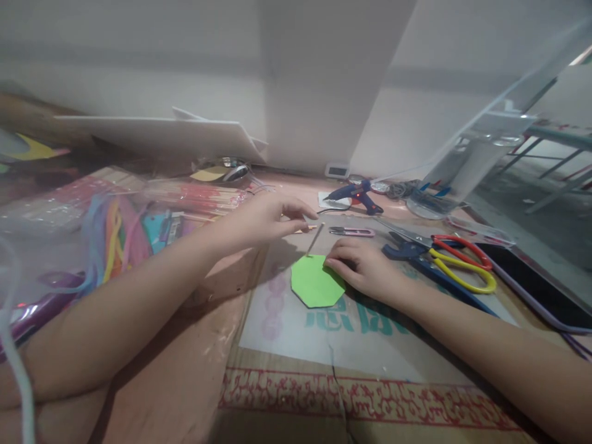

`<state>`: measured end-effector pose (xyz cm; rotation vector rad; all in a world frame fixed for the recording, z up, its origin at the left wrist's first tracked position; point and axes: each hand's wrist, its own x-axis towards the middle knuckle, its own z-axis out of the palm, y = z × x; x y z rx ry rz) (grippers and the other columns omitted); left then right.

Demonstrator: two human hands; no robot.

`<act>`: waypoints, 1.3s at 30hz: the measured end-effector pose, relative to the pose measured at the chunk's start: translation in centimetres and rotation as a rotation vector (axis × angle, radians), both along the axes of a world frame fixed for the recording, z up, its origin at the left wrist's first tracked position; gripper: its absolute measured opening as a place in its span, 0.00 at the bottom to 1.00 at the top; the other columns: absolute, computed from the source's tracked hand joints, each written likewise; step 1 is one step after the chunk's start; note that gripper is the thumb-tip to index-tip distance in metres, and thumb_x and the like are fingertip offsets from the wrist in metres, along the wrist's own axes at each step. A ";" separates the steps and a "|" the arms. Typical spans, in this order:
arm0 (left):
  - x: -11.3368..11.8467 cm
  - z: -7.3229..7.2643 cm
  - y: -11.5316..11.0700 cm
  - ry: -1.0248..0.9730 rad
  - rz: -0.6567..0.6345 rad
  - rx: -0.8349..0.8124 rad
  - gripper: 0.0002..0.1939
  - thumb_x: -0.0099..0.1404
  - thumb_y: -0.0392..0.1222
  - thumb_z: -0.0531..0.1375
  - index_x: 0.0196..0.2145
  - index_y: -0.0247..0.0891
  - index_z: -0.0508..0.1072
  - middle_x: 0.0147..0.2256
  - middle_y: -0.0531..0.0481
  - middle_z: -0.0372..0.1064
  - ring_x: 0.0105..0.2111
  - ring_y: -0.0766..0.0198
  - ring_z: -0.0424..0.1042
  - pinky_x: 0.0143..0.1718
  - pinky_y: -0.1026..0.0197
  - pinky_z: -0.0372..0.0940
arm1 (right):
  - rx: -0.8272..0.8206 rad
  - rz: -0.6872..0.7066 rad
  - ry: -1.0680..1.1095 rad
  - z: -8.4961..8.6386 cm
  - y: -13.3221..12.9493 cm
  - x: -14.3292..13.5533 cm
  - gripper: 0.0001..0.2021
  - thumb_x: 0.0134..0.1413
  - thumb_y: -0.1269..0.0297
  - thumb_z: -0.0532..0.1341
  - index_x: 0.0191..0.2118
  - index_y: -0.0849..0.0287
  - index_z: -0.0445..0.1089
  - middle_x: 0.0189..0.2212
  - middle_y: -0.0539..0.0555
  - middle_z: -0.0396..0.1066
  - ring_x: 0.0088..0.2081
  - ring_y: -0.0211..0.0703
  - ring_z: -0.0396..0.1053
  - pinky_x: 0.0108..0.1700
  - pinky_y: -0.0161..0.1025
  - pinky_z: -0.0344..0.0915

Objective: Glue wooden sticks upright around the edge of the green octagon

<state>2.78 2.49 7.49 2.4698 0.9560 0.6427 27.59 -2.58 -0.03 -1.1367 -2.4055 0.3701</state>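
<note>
Green card [317, 283] flat on white sheet [291, 336]; should handle light, thin, bendable; best held by edges. Right hand [363, 265] curled at right edge, grip unclear. Left hand [268, 216] released, apparently empty.

We seem to be at a craft worktable in some room, home or small workshop we cannot tell, judging by the blue hot glue gun [355, 196], the red-and-yellow-handled scissors [456, 256], the thread snips [351, 232], the bundled colored strips [115, 237] and the green paper octagon [317, 281]
</note>
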 end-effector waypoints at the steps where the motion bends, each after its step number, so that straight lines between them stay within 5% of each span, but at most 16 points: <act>1: 0.0 0.1 0.0 0.006 0.001 0.001 0.11 0.67 0.42 0.60 0.44 0.42 0.82 0.41 0.51 0.82 0.41 0.58 0.78 0.43 0.59 0.69 | 0.001 -0.001 -0.002 0.0 0.0 0.0 0.12 0.69 0.63 0.56 0.37 0.58 0.76 0.35 0.57 0.76 0.38 0.46 0.72 0.42 0.44 0.68; 6: 0.5 -0.9 0.1 -0.053 -0.016 0.008 0.18 0.66 0.45 0.63 0.52 0.40 0.78 0.46 0.48 0.80 0.45 0.59 0.77 0.47 0.59 0.68 | 0.011 -0.007 -0.004 -0.1 0.0 0.0 0.12 0.69 0.62 0.56 0.37 0.58 0.76 0.35 0.57 0.76 0.38 0.47 0.72 0.43 0.45 0.68; 12: 1.5 -2.4 0.5 -0.102 0.055 -0.085 0.09 0.66 0.45 0.62 0.37 0.41 0.82 0.38 0.51 0.81 0.38 0.60 0.78 0.41 0.59 0.68 | 0.013 -0.009 -0.010 -0.3 0.1 0.1 0.12 0.69 0.62 0.56 0.37 0.58 0.76 0.36 0.57 0.75 0.39 0.48 0.72 0.44 0.46 0.68; 21: 1.3 -2.1 0.2 -0.015 0.073 -0.082 0.08 0.64 0.43 0.61 0.33 0.38 0.78 0.35 0.51 0.80 0.34 0.61 0.76 0.36 0.60 0.65 | 0.016 -0.007 -0.006 -0.4 0.2 0.0 0.11 0.68 0.63 0.57 0.37 0.57 0.76 0.35 0.57 0.75 0.38 0.47 0.72 0.43 0.45 0.68; 26: 0.7 -1.2 0.5 0.006 0.051 -0.048 0.11 0.66 0.45 0.60 0.39 0.39 0.80 0.38 0.50 0.80 0.39 0.58 0.77 0.39 0.60 0.65 | 0.032 -0.026 0.016 -0.1 -0.1 0.1 0.12 0.69 0.63 0.56 0.36 0.58 0.75 0.34 0.57 0.75 0.37 0.47 0.72 0.42 0.44 0.68; 31: -1.0 -1.6 2.6 0.172 0.196 0.099 0.13 0.66 0.42 0.57 0.39 0.39 0.82 0.39 0.46 0.80 0.39 0.54 0.76 0.40 0.57 0.64 | 0.062 -0.101 0.047 0.2 0.1 0.4 0.12 0.69 0.63 0.55 0.36 0.58 0.74 0.34 0.57 0.76 0.37 0.48 0.73 0.42 0.46 0.68; 36: -1.4 -3.5 3.4 0.313 0.032 -0.088 0.13 0.62 0.49 0.63 0.42 0.45 0.82 0.37 0.50 0.81 0.35 0.58 0.76 0.35 0.62 0.64 | 0.072 -0.050 0.035 -0.1 0.0 0.2 0.12 0.68 0.61 0.57 0.50 0.58 0.74 0.48 0.62 0.74 0.51 0.54 0.71 0.55 0.52 0.66; 39: -0.7 -4.0 2.5 0.364 -0.101 -0.169 0.21 0.57 0.55 0.66 0.46 0.46 0.80 0.39 0.51 0.80 0.36 0.58 0.76 0.34 0.63 0.63 | 0.074 0.014 -0.023 -0.1 -0.5 -0.1 0.12 0.66 0.61 0.59 0.50 0.59 0.72 0.49 0.63 0.72 0.51 0.55 0.69 0.54 0.53 0.66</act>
